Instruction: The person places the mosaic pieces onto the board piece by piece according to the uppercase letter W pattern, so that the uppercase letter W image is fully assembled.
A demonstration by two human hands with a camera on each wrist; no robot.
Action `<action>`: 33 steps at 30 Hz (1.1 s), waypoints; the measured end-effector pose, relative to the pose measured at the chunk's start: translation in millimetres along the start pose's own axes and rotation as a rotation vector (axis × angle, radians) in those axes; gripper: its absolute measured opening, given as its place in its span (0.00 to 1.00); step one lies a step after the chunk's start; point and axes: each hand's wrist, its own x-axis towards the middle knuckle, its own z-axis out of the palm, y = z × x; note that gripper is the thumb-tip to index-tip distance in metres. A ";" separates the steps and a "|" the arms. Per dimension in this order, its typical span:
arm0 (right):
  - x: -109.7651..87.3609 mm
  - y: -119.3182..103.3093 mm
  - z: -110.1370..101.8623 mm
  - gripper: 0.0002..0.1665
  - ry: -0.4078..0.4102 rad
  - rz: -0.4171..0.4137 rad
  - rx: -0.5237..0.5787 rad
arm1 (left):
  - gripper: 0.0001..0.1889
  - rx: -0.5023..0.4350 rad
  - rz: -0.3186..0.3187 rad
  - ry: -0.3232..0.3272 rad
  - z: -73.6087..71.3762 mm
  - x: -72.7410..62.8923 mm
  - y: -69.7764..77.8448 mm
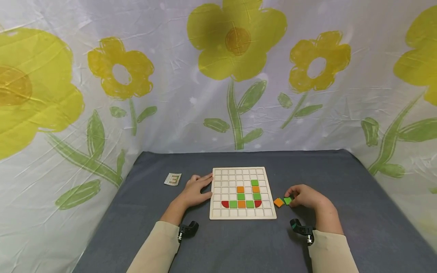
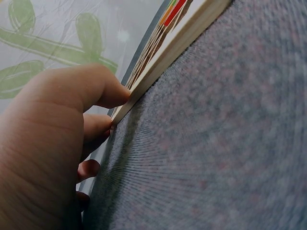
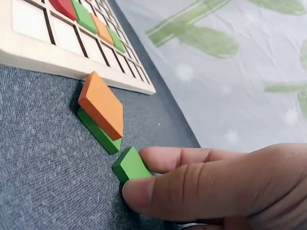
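A wooden grid board (image 1: 222, 215) lies at the middle of the table, with red, green and orange tiles set in several of its cells. Against its left edge rest the thumb and fingertips of my left hand (image 1: 195, 192), fingers fairly straight. To the right of the board, my right hand (image 1: 308, 197) pinches a green square tile (image 3: 132, 165) between thumb and forefinger. Beside that tile, an orange tile (image 3: 101, 105) lies on top of another green tile (image 3: 98, 129), close to the board's edge.
A small printed card (image 1: 172, 179) lies left of the board, beyond my left hand. Dark grey cloth (image 1: 239, 246) covers the table. Behind it hangs a curtain (image 1: 191, 125) with yellow flowers. Each wrist carries a black camera mount.
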 end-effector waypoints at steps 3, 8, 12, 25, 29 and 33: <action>1.0 -0.3 0.0 0.15 0.007 -0.005 -0.007 | 0.34 -0.001 0.003 0.002 -0.6 0.2 -0.3; 1.6 1.2 -0.8 0.14 0.017 -0.023 -0.023 | 0.34 0.003 -0.001 -0.003 -1.4 -0.5 0.3; 1.1 3.8 -3.6 0.14 0.038 -0.041 -0.034 | 0.34 0.003 -0.010 -0.011 -1.8 -0.8 1.5; -8.4 -35.1 -8.9 0.15 0.103 -0.113 -0.077 | 0.34 -0.006 -0.021 -0.007 -2.5 -0.9 3.0; -11.5 -51.6 -5.6 0.15 0.113 -0.139 -0.087 | 0.34 -0.007 -0.022 -0.009 -1.8 -1.2 2.7; -9.9 -64.5 -0.3 0.14 0.129 -0.177 -0.095 | 0.34 -0.003 -0.024 -0.007 -1.0 -1.1 2.2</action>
